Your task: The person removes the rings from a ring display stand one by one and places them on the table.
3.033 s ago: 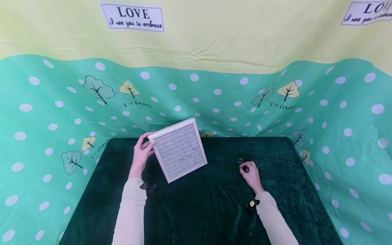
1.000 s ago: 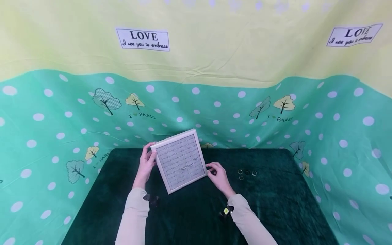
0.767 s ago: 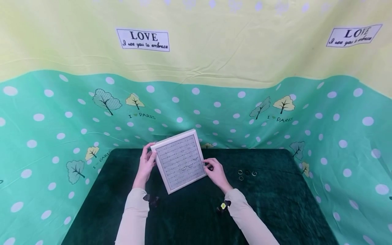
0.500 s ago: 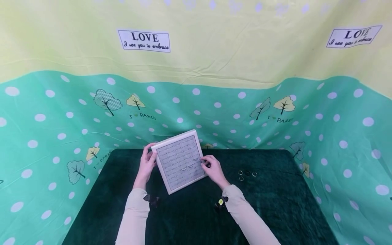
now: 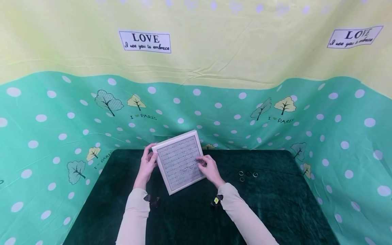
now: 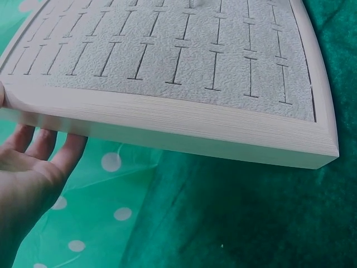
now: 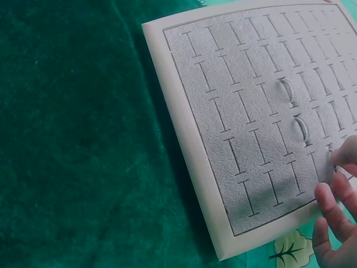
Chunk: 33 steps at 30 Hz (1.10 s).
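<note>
Holding one square ring board [image 5: 176, 154], pale frame [image 7: 197, 162] and fuzzy grey middle [image 7: 245, 148] full of slits, tilted over the green counter [image 5: 275, 204] in the grip of the left hand [image 5: 146, 168]. Pinching one mostly hidden ring [image 7: 334, 167] at the board in the narrow grip of the right hand [image 5: 211, 168]. Can see two curved rings [image 7: 289, 92] in slits, plus three shiny rings [image 5: 255, 176] and one dark ring [image 5: 248, 174] on the counter

Bright, diffuse light; soft shadow on tray [image 7: 188, 134]
</note>
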{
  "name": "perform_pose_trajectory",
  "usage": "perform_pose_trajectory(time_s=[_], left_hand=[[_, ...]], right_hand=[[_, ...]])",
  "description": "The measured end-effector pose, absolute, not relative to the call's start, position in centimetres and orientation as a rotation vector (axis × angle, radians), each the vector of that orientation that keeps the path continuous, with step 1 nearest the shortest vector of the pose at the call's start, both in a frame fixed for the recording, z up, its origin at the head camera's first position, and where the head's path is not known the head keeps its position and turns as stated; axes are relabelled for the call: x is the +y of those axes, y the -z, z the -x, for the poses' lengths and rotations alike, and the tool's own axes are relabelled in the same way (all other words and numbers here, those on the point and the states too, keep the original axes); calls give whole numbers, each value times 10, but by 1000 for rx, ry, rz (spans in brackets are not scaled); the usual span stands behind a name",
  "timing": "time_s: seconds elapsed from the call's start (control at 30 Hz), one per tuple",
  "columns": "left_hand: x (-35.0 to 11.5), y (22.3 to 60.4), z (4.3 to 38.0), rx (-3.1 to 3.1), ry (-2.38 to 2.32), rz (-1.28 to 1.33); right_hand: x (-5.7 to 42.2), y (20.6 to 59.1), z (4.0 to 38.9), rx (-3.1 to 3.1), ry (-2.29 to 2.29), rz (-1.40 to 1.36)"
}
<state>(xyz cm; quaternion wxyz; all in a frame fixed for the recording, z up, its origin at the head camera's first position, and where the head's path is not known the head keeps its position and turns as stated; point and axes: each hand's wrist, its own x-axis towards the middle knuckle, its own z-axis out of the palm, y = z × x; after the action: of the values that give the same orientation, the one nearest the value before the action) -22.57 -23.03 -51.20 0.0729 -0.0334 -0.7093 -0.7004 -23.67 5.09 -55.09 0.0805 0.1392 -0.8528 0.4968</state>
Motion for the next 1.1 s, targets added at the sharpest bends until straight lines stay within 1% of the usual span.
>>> perform_pose_trajectory(time_s=[0.27,0.5,0.63,0.7,0.93,1.1], left_hand=[[-229,509,225,-2108,2166,97],[-224,489,214,-2130,2173,109],[-224,486,213,-2124,2173,113],[-224,486,213,-2128,2168,120],[-231,513,227,-2128,2118,102],[-229,503,221,-2127,2149,83]], right_hand=[[44,555,244,-2566,-1418,-366],[41,556,245,-2557,-1393,-354],[40,556,244,-2556,-1412,-362],[40,556,243,-2555,-1419,-365],[42,557,233,-2552,-1520,-426],[44,563,223,-2572,-1574,-401]])
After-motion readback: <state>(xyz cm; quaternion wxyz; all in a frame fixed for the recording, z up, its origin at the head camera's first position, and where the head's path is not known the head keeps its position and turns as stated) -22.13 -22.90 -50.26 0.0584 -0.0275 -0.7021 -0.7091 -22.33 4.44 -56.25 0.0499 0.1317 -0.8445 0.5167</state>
